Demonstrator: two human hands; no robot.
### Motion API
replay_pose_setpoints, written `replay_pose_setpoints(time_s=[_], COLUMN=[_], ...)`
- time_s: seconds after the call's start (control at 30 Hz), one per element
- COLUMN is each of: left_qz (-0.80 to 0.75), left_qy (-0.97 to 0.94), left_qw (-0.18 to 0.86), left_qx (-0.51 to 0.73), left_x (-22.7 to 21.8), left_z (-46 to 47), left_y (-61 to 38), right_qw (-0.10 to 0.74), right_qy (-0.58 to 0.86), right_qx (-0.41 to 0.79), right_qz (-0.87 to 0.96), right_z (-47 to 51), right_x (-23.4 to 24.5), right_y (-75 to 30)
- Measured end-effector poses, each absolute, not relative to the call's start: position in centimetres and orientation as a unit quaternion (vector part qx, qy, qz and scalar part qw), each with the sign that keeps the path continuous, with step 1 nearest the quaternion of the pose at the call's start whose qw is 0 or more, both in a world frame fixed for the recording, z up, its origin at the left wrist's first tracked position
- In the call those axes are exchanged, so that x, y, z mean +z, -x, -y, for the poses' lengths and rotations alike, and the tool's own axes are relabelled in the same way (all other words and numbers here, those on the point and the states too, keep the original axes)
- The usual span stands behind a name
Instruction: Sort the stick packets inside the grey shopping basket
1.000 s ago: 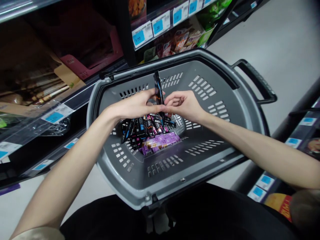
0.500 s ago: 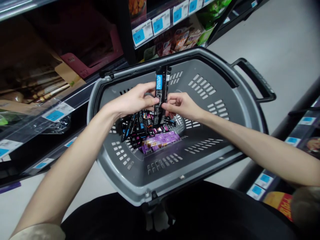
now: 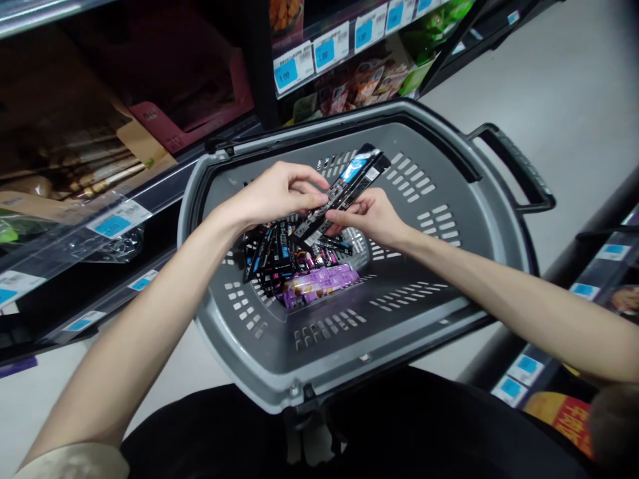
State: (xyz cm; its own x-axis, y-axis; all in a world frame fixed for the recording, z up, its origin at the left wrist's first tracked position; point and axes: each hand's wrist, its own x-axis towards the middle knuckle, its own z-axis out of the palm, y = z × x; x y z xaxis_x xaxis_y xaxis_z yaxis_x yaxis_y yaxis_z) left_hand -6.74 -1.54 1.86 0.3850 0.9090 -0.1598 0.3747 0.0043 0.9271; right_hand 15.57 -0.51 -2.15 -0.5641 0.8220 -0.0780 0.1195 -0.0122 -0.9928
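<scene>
- Shop shelves [image 3: 187, 174] filled the background on my head view, edged with blue-and-white price tags [image 3: 293, 70], and pale floor [image 3: 564, 100] showed at the upper right.
- Below the hands I had a grey basket [image 3: 409, 342] with slotted walls and a black handle [image 3: 522, 159] at its right end.
- Slim black packets [image 3: 349, 178], apparently two side by side, were tilted above the basket's inside, upper ends leaning right, a blue panel facing me.
- On the right hand [image 3: 373, 216] the fingers were closed on them: thumb across the lower front, other fingers curled behind and mostly hidden.
- On the left hand [image 3: 279, 191] the fingers were bent and slightly parted, thumb and index tips at the packets' left edge; I could not tell whether they gripped.
- Most of the packets' length stuck out up and right past both sets of fingers.
- Beneath lay a heap of dark packets [image 3: 273, 256], with purple packaging [image 3: 322, 285] just beside it, nearer me.
</scene>
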Motion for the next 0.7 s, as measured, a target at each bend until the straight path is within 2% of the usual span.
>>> replay_pose_setpoints(time_s=[0.2, 0.47, 0.7], left_qz=[-0.485, -0.466, -0.485], left_qy=[-0.698, -0.721, -0.688], left_qw=[0.449, 0.417, 0.422], left_qx=[0.274, 0.3, 0.337], left_x=[1.4, 2.4, 1.8], left_z=[1.2, 1.5, 1.2], left_y=[7.1, 6.7, 6.7], right_qw=[0.367, 0.315, 0.329], right_qy=[0.403, 0.384, 0.417], right_qx=[0.603, 0.676, 0.67], right_qz=[0.582, 0.544, 0.519], right_z=[0.1, 0.2, 0.1], right_x=[-2.9, -3.0, -2.9], right_y=[-15.5, -15.6, -15.6])
